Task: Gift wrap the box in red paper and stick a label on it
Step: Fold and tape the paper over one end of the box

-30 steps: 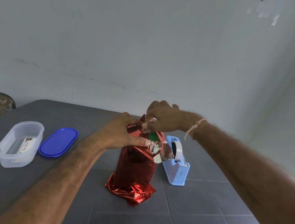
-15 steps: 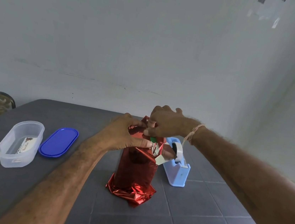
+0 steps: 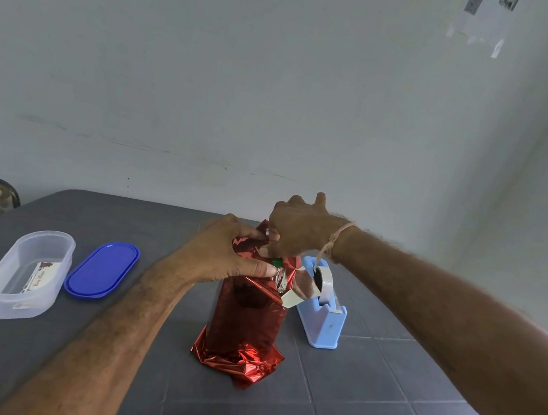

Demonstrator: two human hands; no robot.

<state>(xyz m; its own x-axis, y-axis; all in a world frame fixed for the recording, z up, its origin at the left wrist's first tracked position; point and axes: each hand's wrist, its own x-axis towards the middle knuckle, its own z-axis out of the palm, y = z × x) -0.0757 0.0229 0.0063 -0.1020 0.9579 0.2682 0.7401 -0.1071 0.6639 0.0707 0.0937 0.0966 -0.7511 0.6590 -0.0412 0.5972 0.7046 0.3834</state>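
At frame centre my left hand (image 3: 225, 256) grips the top of the upright box in red paper (image 3: 245, 317) while my right hand (image 3: 297, 231) pinches its upper folds, blue tape dispenser (image 3: 323, 311) just right, clear tub (image 3: 28, 272) and blue lid (image 3: 102, 269) at left

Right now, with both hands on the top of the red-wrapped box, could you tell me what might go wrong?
1. The upright red-wrapped box stands on a crumpled bottom end, so pressing on top could tip it toward the close blue tape dispenser.
2. The left hand and right hand both pinch its top folds; freeing one for tape may let the loose silver-backed flap spring open.
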